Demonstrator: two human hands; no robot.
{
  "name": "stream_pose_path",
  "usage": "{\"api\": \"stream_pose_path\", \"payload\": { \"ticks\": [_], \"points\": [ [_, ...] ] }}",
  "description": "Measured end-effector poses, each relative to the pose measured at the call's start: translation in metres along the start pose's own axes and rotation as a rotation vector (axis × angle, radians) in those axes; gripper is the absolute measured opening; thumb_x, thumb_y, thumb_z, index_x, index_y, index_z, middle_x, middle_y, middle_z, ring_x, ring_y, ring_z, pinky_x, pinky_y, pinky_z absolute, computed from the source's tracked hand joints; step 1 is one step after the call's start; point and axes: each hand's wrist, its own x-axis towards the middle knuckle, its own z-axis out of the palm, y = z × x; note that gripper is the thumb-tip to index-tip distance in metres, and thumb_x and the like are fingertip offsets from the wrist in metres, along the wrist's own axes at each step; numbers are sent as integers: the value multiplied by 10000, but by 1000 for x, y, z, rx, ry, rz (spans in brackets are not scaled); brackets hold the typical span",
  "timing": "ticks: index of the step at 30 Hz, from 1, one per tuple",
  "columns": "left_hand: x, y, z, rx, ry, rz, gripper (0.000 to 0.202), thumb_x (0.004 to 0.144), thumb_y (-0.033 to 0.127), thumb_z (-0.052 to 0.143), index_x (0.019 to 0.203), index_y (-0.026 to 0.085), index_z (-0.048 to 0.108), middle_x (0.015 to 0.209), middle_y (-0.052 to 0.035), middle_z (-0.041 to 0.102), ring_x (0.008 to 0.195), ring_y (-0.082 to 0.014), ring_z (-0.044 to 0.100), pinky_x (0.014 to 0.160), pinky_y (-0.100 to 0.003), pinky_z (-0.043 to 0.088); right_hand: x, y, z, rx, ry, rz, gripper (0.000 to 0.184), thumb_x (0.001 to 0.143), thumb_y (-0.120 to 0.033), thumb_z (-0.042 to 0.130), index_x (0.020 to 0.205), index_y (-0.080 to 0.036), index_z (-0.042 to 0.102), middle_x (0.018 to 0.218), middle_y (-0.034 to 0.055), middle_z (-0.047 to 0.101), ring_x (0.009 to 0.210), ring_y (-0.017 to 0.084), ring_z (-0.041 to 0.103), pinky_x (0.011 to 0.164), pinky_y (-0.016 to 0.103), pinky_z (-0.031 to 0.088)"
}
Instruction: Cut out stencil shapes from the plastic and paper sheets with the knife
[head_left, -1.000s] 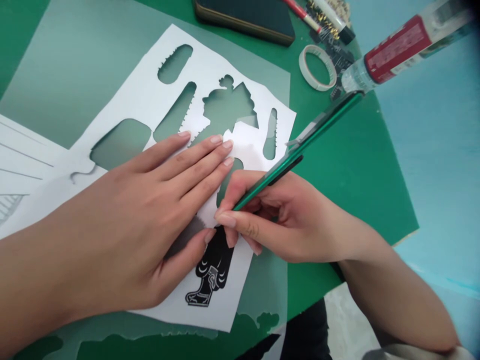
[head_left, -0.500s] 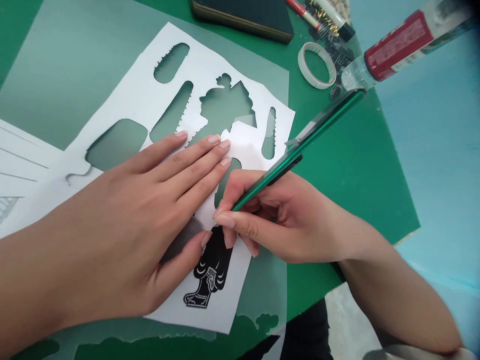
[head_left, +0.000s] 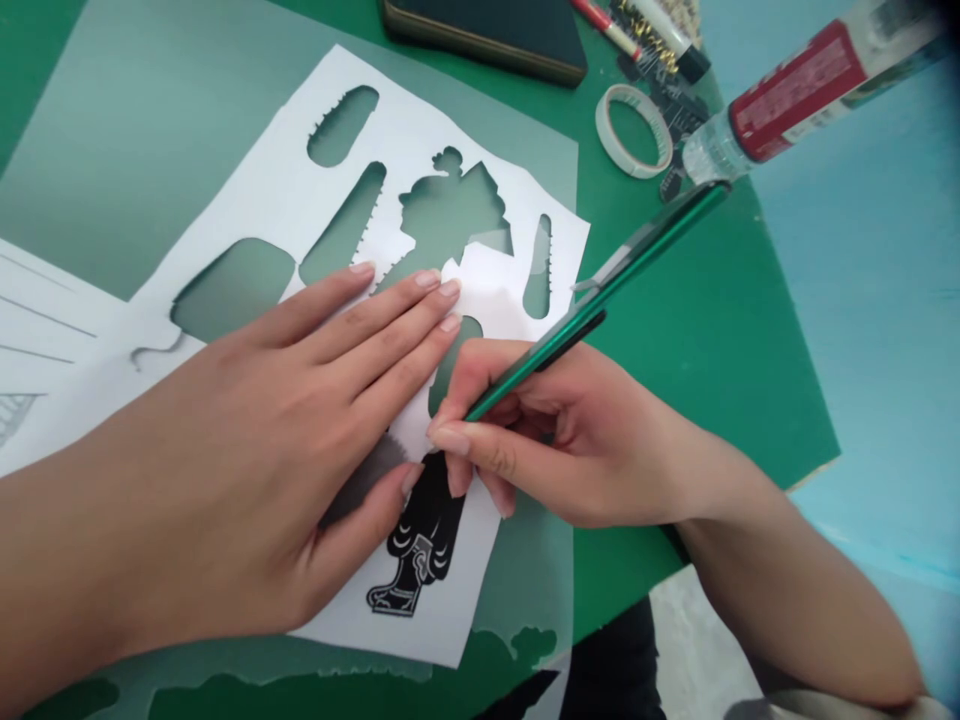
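Note:
My left hand (head_left: 285,450) lies flat, fingers stretched out, over a white paper sheet (head_left: 480,610) with several cut-out openings. Its thumb rests beside a black printed figure (head_left: 424,530) with white line patterns, partly covered by both hands. My right hand (head_left: 540,430) is closed around a slim green pen (head_left: 555,340), which slants up to the right. The pen's tip is hidden by the fingers, close to the paper just above the black figure. Beneath the sheet lies a translucent plastic sheet (head_left: 172,130), which shows through the openings.
On the green table (head_left: 720,330) stand a roll of tape (head_left: 634,130) and a dark box-like object (head_left: 487,35). A bottle with a red label (head_left: 799,90) lies at the upper right, near small black pieces and markers. Another printed paper (head_left: 45,330) is at the left.
The pen's upper end has dipped very slightly. Both hands and the paper stay in the same place.

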Motion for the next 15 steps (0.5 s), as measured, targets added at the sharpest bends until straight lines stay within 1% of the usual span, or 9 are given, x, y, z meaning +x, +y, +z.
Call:
{"api": "stream_pose_path", "payload": {
  "ticks": [2, 4, 10, 12, 15],
  "points": [
    [0, 0, 1, 5, 19, -11, 848, 1186, 509, 366, 1942, 274, 63, 2007, 14, 217, 1865, -303, 257, 1567, -494, 120, 0, 0, 0, -1, 2, 13, 307, 1035, -334, 942, 951, -192, 684, 780, -28, 765, 579, 93, 692, 548, 201, 573],
    [0, 1, 1, 0, 6, -20, 840, 1196, 534, 353, 1941, 281, 60, 2010, 16, 200, 1866, -306, 251, 1567, -506, 120, 0, 0, 0, 3, 0, 15, 312, 1030, -337, 947, 953, -191, 682, 780, -27, 765, 574, 95, 694, 540, 200, 571],
    [0, -1, -1, -32, -27, -2, 831, 1203, 543, 393, 1928, 240, 123, 2020, -15, 142, 1855, -370, 273, 1567, -531, 91, -1, 1, -1, 19, -4, 12, 317, 1022, -345, 955, 960, -195, 683, 784, -28, 762, 586, 100, 702, 542, 200, 576],
    [0, -1, -1, -34, -34, -5, 821, 1211, 553, 388, 1924, 223, 148, 2019, -26, 136, 1855, -371, 271, 1565, -530, 93, 0, 1, -1, 16, -11, -4, 315, 1021, -341, 957, 961, -195, 685, 786, -29, 760, 595, 95, 699, 551, 195, 575],
    [1, 0, 0, -20, -15, -15, 794, 1232, 560, 349, 1910, 169, 216, 2010, -69, 150, 1866, -343, 242, 1562, -502, 78, 0, 2, -2, 7, -16, -16, 316, 1031, -358, 948, 969, -198, 684, 798, -29, 761, 604, 90, 697, 557, 191, 571]
  ]
}}
